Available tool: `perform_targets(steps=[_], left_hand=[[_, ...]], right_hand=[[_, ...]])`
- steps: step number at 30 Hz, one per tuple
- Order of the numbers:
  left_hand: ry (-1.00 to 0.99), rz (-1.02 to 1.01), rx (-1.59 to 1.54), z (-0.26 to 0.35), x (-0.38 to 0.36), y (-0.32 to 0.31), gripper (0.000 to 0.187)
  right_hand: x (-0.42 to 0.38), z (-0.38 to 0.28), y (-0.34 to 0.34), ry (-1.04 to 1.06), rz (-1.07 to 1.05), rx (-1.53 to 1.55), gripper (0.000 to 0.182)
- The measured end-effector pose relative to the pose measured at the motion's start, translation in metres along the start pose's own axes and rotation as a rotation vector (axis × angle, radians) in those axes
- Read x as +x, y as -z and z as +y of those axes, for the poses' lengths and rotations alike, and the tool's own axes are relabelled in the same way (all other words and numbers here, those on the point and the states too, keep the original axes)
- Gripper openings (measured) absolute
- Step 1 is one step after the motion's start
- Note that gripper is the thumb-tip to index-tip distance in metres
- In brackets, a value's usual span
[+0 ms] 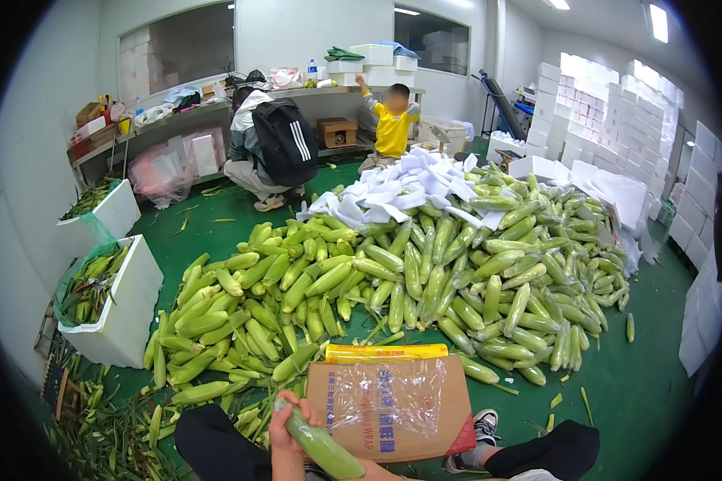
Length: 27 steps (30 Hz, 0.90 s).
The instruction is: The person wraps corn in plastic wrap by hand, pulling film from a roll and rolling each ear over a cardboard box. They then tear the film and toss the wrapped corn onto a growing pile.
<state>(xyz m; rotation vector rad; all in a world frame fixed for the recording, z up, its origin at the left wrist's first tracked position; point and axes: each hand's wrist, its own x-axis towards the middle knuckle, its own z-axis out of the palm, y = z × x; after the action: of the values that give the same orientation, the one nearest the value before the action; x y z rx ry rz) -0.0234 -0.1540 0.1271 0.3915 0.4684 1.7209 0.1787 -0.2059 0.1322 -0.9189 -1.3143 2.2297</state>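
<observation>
My left hand [289, 418] is closed around the upper end of a green ear of corn [322, 449], which slants down to the right at the bottom of the view. The ear looks glossy, as if in clear film. At its lower end is my right hand [377, 473], mostly cut off by the frame edge, its fingers hidden. Just beyond the hands, between my legs, a cardboard plastic-wrap box [341, 417] has clear film [389, 393] lying across its top. Along its far edge runs a yellow strip [387, 351].
Unwrapped corn [241, 309] heaps ahead to the left, film-wrapped corn [513, 280] to the right. White foam pieces [401, 188] lie on top. Foam boxes [124, 309] of husks stand left. Two people, one with a black backpack [285, 140], the other in a yellow top [391, 132], are behind.
</observation>
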Motion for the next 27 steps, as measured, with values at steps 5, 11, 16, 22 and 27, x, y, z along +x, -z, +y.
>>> perform_targets(steps=[5, 11, 16, 22, 27], left_hand=[[-0.132, 0.239, 0.098, 0.0, 0.009, 0.012, 0.008], [-0.071, 0.615, 0.397, -0.028, 0.018, 0.0, 0.017], [0.066, 0.331, 0.447, -0.069, 0.025, -0.014, 0.034], [0.052, 0.554, 0.584, -0.049, 0.042, 0.035, 0.025], [0.048, 0.623, 0.598, -0.035, 0.041, 0.055, 0.02]], right_hand=[[0.011, -0.005, 0.007, 0.019, -0.02, 0.068, 0.045], [0.018, 0.011, 0.028, 0.08, 0.374, -0.702, 0.067], [0.041, -0.03, 0.086, 0.204, 0.563, -0.109, 0.041], [0.115, -0.202, 0.324, 0.333, 0.955, -0.217, 0.028], [0.153, -0.37, 0.458, 0.92, 1.107, 0.18, 0.026]])
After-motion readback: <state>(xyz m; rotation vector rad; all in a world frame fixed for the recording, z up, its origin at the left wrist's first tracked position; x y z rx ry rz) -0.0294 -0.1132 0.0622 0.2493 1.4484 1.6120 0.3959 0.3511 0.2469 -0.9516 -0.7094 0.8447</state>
